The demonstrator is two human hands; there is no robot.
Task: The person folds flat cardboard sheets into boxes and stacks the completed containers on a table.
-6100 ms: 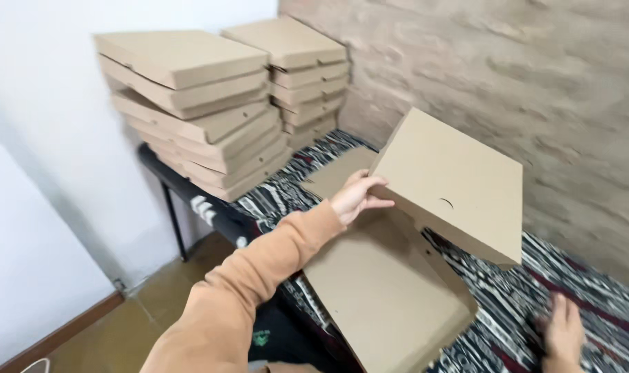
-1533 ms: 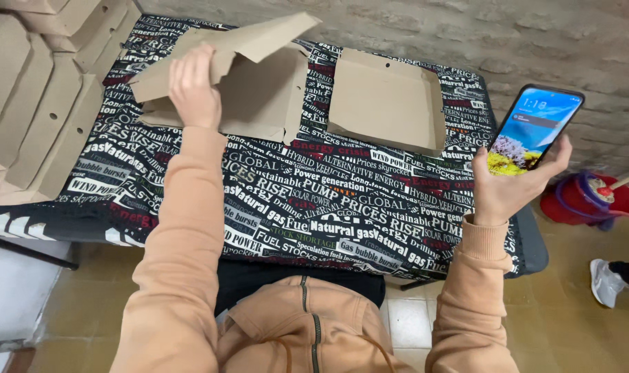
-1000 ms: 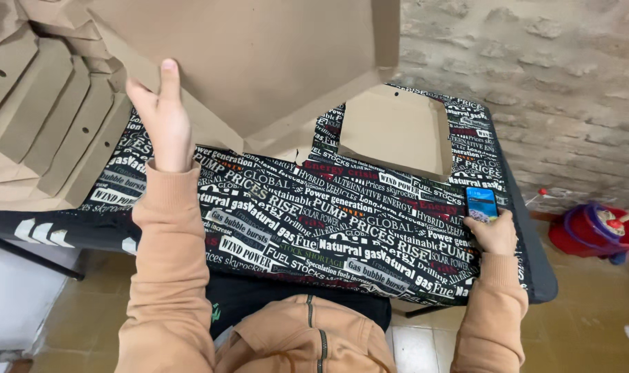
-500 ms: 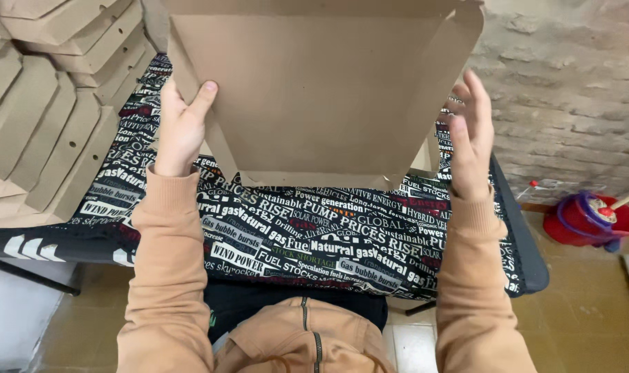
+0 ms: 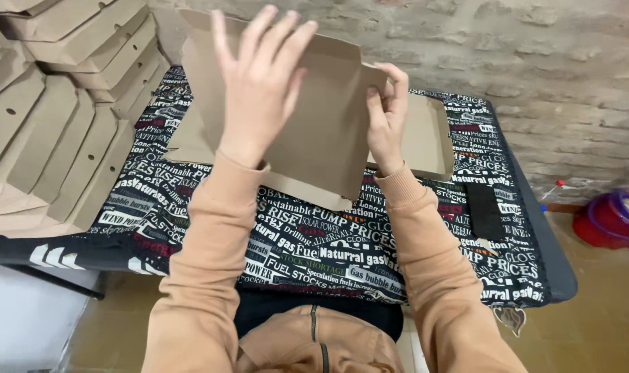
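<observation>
1. Looking down from the head view, the left hand [image 5: 259, 83] lies flat against the raised cardboard box blank [image 5: 314, 138], fingers spread wide; half a second ago it gripped the sheet's left edge.
2. The right hand [image 5: 387, 114] pinches the blank's right flap, fingers pressed together on the fold, where before it rested open along that side.
3. The blank has come lower and tilted, held above the printed surface [image 5: 328, 242]; folding looks under way.
4. Far right lies another folded box [image 5: 425, 141]; a phone [image 5: 485, 211] rests nearby; stacked boxes [image 5: 45, 103] stand left.
</observation>
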